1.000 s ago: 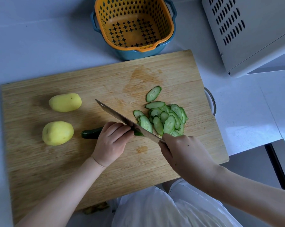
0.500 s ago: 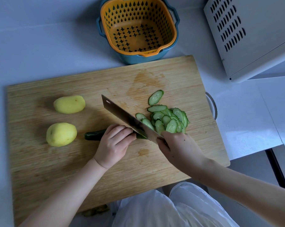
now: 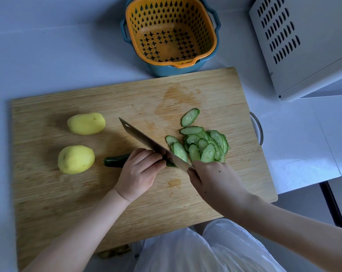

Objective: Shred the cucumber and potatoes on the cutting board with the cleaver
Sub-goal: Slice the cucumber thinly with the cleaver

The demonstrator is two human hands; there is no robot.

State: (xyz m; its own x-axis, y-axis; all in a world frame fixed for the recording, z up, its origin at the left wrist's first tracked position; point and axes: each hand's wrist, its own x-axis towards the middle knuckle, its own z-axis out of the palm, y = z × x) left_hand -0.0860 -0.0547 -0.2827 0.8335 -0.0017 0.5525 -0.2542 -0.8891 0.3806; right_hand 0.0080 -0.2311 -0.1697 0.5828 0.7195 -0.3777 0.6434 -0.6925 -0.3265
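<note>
I see the wooden cutting board [image 3: 68, 193] filling most of the white counter [image 3: 38, 46], with an orange strainer basket [image 3: 171, 32] in a blue bowl just behind it. My right hand [image 3: 215, 181] is wrapped tight around the cleaver [image 3: 146, 142] handle (hidden inside the fist), blade angled away to the left. My left hand [image 3: 139, 173] presses down on the cucumber [image 3: 115, 161], fingers curled, knuckles against the blade's flat. Only the dark stub shows left of the hand. Two peeled potatoes [image 3: 75, 159] lie farther left, apart. Slices [image 3: 203, 146] pile right of the blade.
</note>
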